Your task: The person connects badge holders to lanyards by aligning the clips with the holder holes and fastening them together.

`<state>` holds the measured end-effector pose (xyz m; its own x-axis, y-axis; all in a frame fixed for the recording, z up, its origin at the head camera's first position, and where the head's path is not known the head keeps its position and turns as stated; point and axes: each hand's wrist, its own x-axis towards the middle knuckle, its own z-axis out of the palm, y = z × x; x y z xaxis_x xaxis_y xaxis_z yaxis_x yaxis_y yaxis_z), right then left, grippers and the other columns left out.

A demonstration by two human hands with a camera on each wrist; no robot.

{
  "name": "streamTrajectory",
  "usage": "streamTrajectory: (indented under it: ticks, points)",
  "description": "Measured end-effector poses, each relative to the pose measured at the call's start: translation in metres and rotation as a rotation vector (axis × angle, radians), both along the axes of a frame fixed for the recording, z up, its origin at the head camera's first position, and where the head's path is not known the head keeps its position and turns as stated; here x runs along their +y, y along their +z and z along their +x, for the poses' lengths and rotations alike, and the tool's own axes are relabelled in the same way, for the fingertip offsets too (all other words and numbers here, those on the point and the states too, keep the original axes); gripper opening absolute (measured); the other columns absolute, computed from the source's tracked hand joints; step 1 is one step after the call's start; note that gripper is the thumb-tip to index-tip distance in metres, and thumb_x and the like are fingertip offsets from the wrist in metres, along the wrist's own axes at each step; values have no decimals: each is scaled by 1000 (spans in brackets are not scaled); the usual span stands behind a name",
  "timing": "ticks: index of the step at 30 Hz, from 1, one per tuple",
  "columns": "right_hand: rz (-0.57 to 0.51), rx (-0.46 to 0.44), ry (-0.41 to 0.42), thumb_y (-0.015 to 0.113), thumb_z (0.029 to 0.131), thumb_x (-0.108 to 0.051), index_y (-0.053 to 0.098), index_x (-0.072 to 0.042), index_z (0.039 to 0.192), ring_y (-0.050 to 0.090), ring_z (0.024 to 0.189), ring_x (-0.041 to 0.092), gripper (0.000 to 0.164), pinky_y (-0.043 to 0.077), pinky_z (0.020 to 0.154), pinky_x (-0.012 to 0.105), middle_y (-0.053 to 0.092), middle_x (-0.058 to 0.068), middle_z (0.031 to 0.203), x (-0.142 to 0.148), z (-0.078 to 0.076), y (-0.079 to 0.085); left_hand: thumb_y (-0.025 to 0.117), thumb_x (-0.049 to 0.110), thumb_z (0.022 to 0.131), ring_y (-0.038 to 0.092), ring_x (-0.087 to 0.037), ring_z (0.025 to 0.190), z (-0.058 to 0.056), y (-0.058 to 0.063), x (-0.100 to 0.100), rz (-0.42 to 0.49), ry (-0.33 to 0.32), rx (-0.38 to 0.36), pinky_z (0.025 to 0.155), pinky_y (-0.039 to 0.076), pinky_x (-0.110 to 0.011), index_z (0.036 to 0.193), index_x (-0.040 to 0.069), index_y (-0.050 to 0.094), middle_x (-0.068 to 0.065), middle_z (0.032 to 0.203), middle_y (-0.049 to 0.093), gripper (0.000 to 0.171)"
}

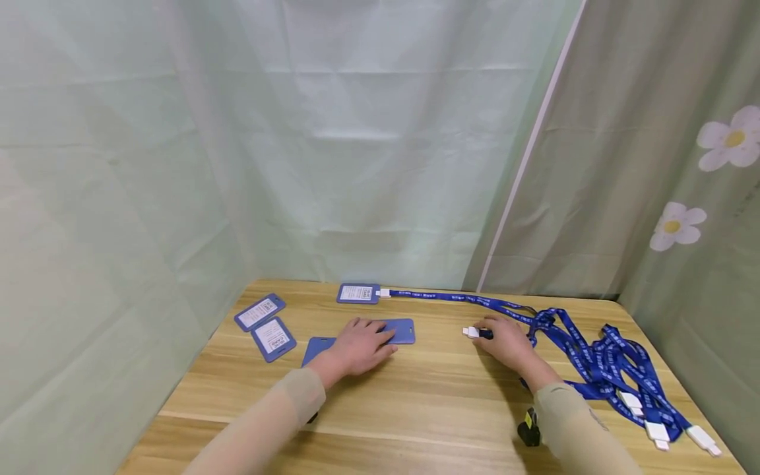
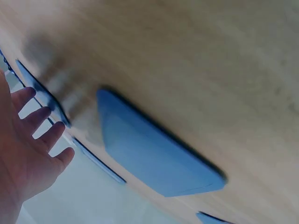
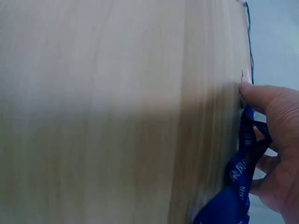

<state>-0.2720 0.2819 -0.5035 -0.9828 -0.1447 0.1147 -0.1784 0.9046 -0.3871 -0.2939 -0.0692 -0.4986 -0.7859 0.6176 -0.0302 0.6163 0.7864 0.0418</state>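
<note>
My left hand (image 1: pixel 359 346), fingers spread, is over a blue badge holder (image 1: pixel 405 331); its fingertips appear to touch it. Another blue badge holder (image 1: pixel 315 346) lies by the left wrist, partly hidden by the arm; it looms large in the left wrist view as a plain blue holder (image 2: pixel 149 144). With thumb and fingers my right hand (image 1: pixel 505 340) pinches a blue lanyard just behind its white plastic clip (image 1: pixel 472 332), which points left toward the holder. In the right wrist view the printed blue strap (image 3: pixel 240 172) trails below the thumb.
At the back lies a badge holder (image 1: pixel 358 293) joined to a lanyard strap (image 1: pixel 439 296). Two more holders with cards, one upper (image 1: pixel 260 312) and one lower (image 1: pixel 274 338), lie at the left. A tangled heap of blue lanyards (image 1: pixel 600 363) with white clips covers the table's right side.
</note>
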Motion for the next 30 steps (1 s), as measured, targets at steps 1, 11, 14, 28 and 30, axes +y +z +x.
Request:
streamTrajectory:
  ticks: [1,11,14,28,30]
  points:
    - [-8,0,0,75,95,-26,73,-7,125,51,130,48,35,40,104,67,60,22,138,0,-1,0,34,57,108,38,-33,146,0,-1,0,-5,-1,-1,119,26,-57,155,24,49,-6,158,44,59]
    - [-46,4,-30,75,95,-26,67,-5,135,55,126,47,46,44,101,64,63,21,135,-2,-5,-5,32,57,108,34,-32,148,0,-2,15,5,-45,-34,120,25,-56,157,25,45,-6,161,40,60]
    - [-35,13,-39,75,95,-27,68,-5,134,56,125,47,46,44,100,64,63,21,135,-4,-5,-5,35,56,108,32,-32,149,-2,0,18,27,-40,-58,120,24,-55,158,24,44,-7,162,39,60]
    - [-65,-6,-80,76,94,-24,76,-6,121,57,122,46,33,44,102,61,65,22,130,-11,-7,-2,61,52,98,26,-39,151,-33,17,23,107,141,-235,120,25,-56,158,17,42,-15,164,32,72]
    - [-66,-7,-81,76,94,-24,76,-6,121,56,123,47,33,43,103,62,65,22,130,-11,-7,-2,63,53,97,26,-39,151,-34,18,24,97,149,-248,120,25,-56,158,17,42,-15,163,33,73]
